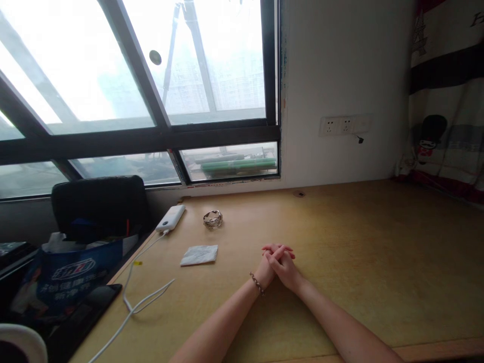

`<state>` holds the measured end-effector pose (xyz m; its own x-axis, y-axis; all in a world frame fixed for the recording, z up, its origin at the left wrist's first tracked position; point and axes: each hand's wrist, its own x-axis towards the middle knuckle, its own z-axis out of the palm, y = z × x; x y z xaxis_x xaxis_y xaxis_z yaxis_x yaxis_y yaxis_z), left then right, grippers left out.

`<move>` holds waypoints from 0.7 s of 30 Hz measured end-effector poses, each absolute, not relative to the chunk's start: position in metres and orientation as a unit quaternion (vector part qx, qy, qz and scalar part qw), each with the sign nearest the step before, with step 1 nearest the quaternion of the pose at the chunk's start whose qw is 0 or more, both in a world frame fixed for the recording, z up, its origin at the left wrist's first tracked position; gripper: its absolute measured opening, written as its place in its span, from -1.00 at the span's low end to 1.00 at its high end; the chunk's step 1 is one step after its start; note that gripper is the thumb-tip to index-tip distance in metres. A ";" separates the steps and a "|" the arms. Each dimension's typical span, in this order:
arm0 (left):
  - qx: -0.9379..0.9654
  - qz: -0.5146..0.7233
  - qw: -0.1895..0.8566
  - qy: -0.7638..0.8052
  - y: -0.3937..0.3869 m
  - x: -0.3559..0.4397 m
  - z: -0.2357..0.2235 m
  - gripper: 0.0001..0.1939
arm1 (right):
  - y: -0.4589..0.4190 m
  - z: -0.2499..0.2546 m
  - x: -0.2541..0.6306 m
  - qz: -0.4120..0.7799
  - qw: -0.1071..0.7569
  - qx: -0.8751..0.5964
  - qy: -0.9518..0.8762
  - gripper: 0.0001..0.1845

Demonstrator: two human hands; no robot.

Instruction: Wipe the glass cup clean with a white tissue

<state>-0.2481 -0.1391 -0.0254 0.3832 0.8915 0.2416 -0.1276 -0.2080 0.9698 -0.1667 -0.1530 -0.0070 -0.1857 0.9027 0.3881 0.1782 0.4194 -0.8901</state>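
Note:
My left hand (265, 267), with a braided bracelet (257, 284) at its wrist, rests on the wooden desk (340, 242). Clasped with it is my right hand (285, 267), the fingers of both interlaced and closed. No object shows between them, though the palms are hidden. Left of the hands lies a folded white tissue (199, 255). Farther back sits a silvery, ring-shaped metal thing (213, 220) with an openwork look. Near the desk's left edge is a white power bank (172, 217), a white cable (130, 275) plugged into it.
A black chair (100, 201) and a blue printed bag (71, 277) stand beyond the desk's left edge. Behind are a dark-framed window (223, 132) and wall sockets (338, 125). A patterned curtain (449, 106) hangs at the right.

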 end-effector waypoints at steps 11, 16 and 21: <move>0.607 0.456 0.559 0.333 -0.143 -0.245 -0.016 -0.66 | -0.153 -0.007 -0.167 0.366 0.497 -0.399 -0.678 -0.75; 0.609 0.463 0.557 0.323 -0.142 -0.245 -0.016 -0.62 | -0.152 -0.009 -0.168 0.372 0.500 -0.400 -0.672 -0.75; 0.607 0.469 0.556 0.321 -0.142 -0.245 -0.016 -0.60 | -0.152 -0.008 -0.167 0.376 0.501 -0.396 -0.672 -0.75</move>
